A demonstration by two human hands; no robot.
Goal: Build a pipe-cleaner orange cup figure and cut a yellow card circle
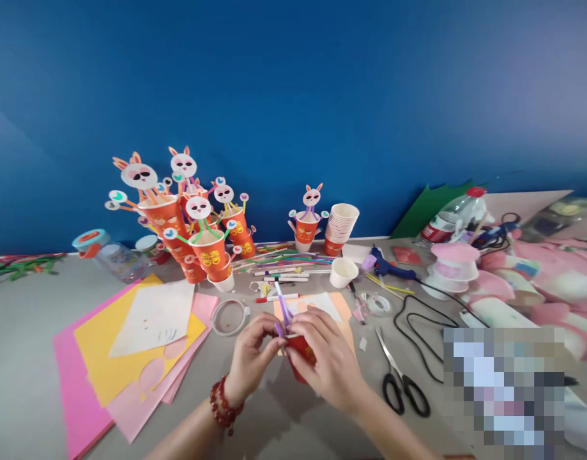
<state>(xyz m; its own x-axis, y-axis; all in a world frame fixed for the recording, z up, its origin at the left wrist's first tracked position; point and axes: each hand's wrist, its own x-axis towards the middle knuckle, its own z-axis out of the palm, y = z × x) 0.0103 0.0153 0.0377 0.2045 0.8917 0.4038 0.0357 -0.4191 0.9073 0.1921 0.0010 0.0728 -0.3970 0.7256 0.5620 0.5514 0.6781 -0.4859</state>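
Note:
Both hands meet over the grey table (pixel 25 358) at the front centre. My right hand (pixel 329 361) is wrapped round a small red paper cup (pixel 303 351), hiding most of it. My left hand (pixel 252 354), with a red bead bracelet at the wrist, pinches purple and pink straws (pixel 282 310) that stick up out of the cup. A peach paper sheet (pixel 343 306) lies just behind the hands.
Finished red cups with paper rabbit heads (pixel 197 223) stand at the back left, a stack of white cups (pixel 343 223) beside them. Pink and yellow paper sheets (pixel 125 351) lie left. Black scissors (pixel 401 380), a blue glue gun (pixel 386 267) and its black cord lie right.

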